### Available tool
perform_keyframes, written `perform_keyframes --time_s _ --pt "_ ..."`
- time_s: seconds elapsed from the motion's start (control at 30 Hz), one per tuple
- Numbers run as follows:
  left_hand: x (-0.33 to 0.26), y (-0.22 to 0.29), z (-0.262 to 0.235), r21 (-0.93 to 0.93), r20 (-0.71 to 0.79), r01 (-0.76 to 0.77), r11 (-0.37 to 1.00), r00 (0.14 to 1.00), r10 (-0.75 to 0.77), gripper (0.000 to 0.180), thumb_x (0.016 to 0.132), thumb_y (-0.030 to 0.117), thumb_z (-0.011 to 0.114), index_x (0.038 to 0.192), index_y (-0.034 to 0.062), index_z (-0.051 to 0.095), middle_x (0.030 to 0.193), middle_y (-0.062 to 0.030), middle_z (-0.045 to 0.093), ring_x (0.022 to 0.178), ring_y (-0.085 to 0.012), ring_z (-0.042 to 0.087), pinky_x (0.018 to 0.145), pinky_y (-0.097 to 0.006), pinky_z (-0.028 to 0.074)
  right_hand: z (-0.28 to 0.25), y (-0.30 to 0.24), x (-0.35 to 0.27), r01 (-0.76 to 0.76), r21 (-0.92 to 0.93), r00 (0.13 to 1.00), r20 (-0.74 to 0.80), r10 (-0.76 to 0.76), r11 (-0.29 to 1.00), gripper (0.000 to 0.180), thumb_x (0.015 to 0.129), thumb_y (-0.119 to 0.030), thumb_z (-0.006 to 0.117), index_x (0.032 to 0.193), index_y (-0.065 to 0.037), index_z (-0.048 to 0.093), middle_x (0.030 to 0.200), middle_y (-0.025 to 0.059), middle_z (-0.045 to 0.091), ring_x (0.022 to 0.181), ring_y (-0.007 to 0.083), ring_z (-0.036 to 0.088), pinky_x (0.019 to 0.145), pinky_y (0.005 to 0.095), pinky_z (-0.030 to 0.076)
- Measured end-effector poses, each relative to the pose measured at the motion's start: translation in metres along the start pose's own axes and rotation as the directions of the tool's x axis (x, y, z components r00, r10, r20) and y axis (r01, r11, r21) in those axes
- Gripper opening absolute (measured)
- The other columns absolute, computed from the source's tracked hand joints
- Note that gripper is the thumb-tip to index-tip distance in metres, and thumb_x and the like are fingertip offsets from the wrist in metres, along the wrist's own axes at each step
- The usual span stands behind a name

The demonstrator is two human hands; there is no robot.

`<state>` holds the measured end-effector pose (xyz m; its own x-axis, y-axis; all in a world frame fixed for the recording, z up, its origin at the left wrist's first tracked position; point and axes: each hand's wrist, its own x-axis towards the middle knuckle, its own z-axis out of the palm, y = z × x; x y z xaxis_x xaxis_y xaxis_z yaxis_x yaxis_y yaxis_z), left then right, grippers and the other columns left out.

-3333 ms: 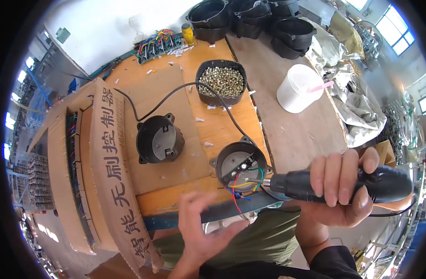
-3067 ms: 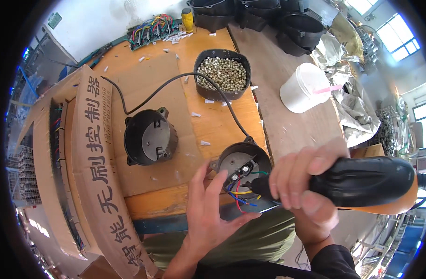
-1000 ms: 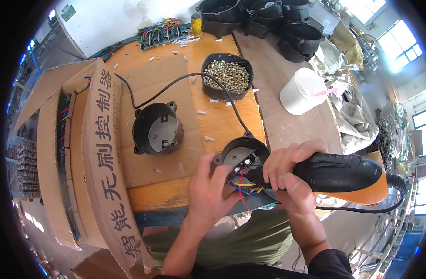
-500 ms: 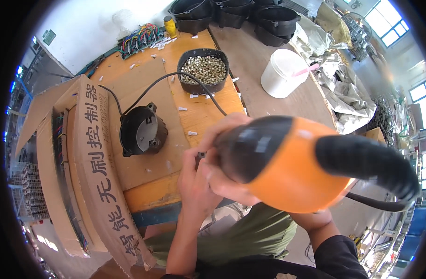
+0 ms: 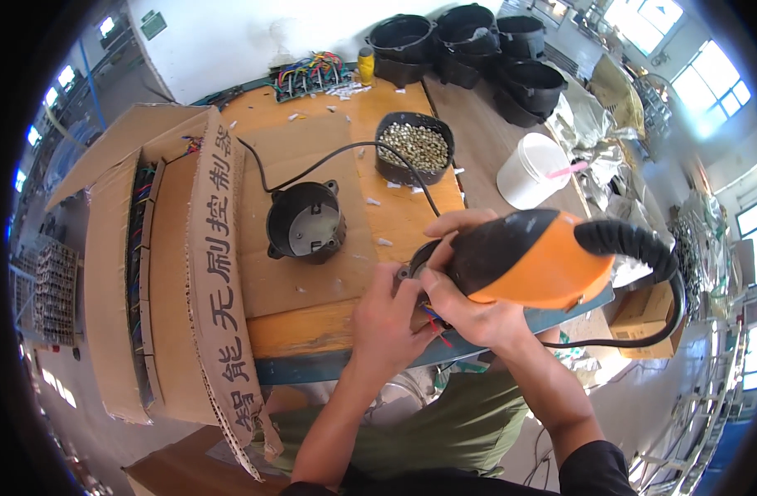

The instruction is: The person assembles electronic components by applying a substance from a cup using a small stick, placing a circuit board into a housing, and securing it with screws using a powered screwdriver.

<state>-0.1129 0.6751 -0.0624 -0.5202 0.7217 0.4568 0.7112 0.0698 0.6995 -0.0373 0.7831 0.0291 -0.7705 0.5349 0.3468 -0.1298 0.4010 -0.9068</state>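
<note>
Right hand (image 5: pixel 477 306) gripped orange electric screwdriver (image 5: pixel 535 256) at frame centre | left hand (image 5: pixel 391 318) steadied black round housing (image 5: pixel 413 269) beneath | orange workbench (image 5: pixel 312 326), workshop.

A single view is given, from the left of two fisheye cameras worn on the person's head. It looks steeply down and slightly forward over an orange-topped wooden workbench (image 5: pixel 395 215), whose straight edges bow toward the dark circular rim. The person's own forearms rise from the lower edge, and the left hand (image 5: pixel 386 318) and right hand (image 5: pixel 469 298) meet just below the centre, very close to the lens (the orange and black power screwdriver (image 5: pixel 531 256) looms large for that reason). Farther off, toward the upper edge, stands a white wall (image 5: pixel 254 33); bright windows (image 5: pixel 684 58) curve along the upper right. No second view is given, so nothing is shared.
</note>
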Motion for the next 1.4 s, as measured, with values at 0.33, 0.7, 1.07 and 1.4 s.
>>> perform_keyframes --time_s 0.33,0.7,1.07,1.4 --pt "0.002 0.001 -0.002 -0.048 -0.028 -0.017 0.999 0.999 0.016 0.057 0.057 0.014 0.085 0.106 0.0094 0.059 0.107 -0.0144 0.053 0.087 -0.0351 0.061 0.067 -0.043 0.051 -0.003 0.002 -0.005 0.043 -0.066 0.999 0.028 -0.041 0.997 0.030 0.075 0.001 0.068 0.101 0.000 0.053 0.088 0.0065 0.059 0.074 0.0107 0.056 0.069 0.0264 0.047" --pt "0.017 0.013 0.018 -0.336 -0.115 -0.150 0.930 0.986 0.118 0.074 0.063 0.020 0.087 0.120 0.0021 0.045 0.121 -0.0220 0.049 0.108 -0.0421 0.054 0.088 -0.046 0.048 -0.011 -0.004 -0.010 0.109 0.122 0.986 0.112 -0.123 0.986 0.040 0.076 -0.002 0.068 0.112 0.002 0.053 0.080 0.0043 0.058 0.074 0.0114 0.056 0.069 0.0254 0.046" --pt "-0.050 0.061 -0.049 -0.194 -0.082 -0.003 0.981 0.997 -0.013 0.112 0.059 0.020 0.090 0.143 -0.0026 0.019 0.126 -0.0213 0.047 0.114 -0.0331 0.054 0.097 -0.041 0.045 -0.042 -0.078 -0.084 0.439 0.590 0.877 -0.118 -0.465 0.678 0.035 0.077 0.000 0.070 0.105 -0.009 0.050 0.067 0.0049 0.058 0.057 0.0197 0.056 0.059 0.0349 0.050" --pt "-0.083 0.068 -0.067 -0.185 -0.367 -0.248 0.951 0.915 0.167 0.109 0.063 0.033 0.091 0.144 0.0000 0.026 0.122 -0.0201 0.056 0.107 -0.0288 0.058 0.095 -0.039 0.043 -0.007 -0.081 -0.112 0.350 0.632 0.936 -0.213 -0.279 0.692 0.034 0.079 0.003 0.067 0.104 -0.007 0.046 0.071 0.0054 0.057 0.062 0.0196 0.058 0.064 0.0366 0.051"
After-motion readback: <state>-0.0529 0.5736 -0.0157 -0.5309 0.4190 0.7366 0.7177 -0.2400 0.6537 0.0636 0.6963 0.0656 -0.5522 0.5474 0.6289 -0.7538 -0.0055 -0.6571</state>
